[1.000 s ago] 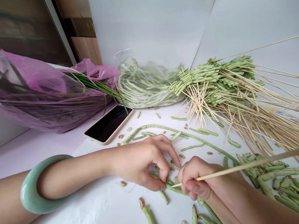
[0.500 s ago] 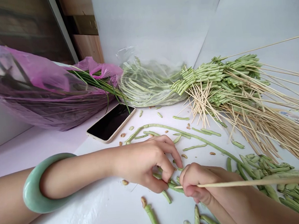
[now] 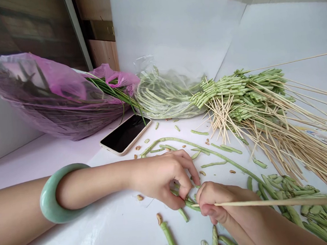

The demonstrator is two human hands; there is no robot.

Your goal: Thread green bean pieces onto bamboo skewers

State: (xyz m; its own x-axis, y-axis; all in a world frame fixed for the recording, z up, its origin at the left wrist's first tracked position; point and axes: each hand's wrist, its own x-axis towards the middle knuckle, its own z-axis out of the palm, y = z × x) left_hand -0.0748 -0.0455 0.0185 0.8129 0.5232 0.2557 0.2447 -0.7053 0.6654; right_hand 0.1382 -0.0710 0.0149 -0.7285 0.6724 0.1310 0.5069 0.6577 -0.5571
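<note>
The left hand [image 3: 159, 181] is half closed, and its thumb and fingertips pinch a thin green bean [image 3: 191, 203] on the white table [image 3: 36, 166]. The right hand [image 3: 212, 201] is closed around a long bamboo skewer [image 3: 271, 203], and the thin end of this skewer comes out from the fingers and points to the left hand. The two hands are almost touching, with the bean between them. Fingers hide part of the bean, so I cannot tell if the skewer tip goes into it.

A pale green jade bangle [image 3: 52, 195] sits on the left forearm. Around the hands lie small brown seeds [image 3: 202, 173] and short bean pieces [image 3: 169, 239], and one long bean [image 3: 208, 151] curves across the table just beyond them. At the lower right there is a heap of green beans [image 3: 324, 219].

Farther back, a big bundle of folded beans on skewers [image 3: 243, 93] lies with many stick ends spread to the right. Beside it are a clear plastic bag of beans [image 3: 164, 96] and a pink plastic bag [image 3: 51, 97]. A phone [image 3: 125, 135] lies flat in front of these bags, with its dark screen facing up.
</note>
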